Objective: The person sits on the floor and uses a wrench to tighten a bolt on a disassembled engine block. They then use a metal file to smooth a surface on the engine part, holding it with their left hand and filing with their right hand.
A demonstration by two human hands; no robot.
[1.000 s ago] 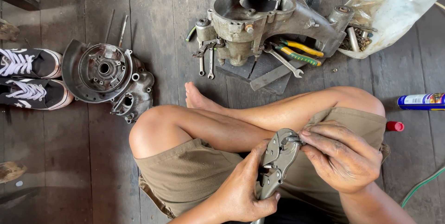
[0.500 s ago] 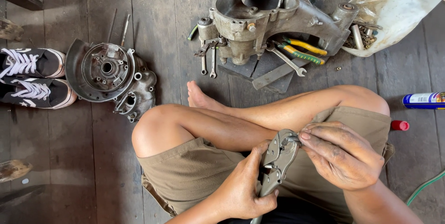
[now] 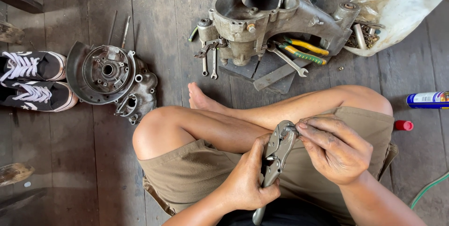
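The locking pliers (image 3: 277,153) were held over the lap, grey metal, dull and worn, the head tilted up and to the right. The handles were gripped by the left hand (image 3: 247,179), fingers wrapped tight around them, the lower end poking out beneath the palm. At the head, the right hand (image 3: 334,149) was seen with its grimy fingertips pinched against the pliers' nose; whether a small part was caught there could not be told.

Beyond the hands, on the wooden floor (image 3: 163,29), a large bare aluminium engine casing (image 3: 276,13) was set, with wrenches (image 3: 210,60) laid just beside it and yellow- and green-handled tools (image 3: 304,50) tucked under its edge. Up and right of the right hand, a crumpled whitish plastic bag (image 3: 402,6) was seen, bolts spilled at its mouth. Right of that hand, a blue and white spray can (image 3: 428,99) lay on its side, a red cap (image 3: 403,125) near it. Far left of the left hand, a round hub plate (image 3: 100,71) and black sneakers (image 3: 32,81) were noted.
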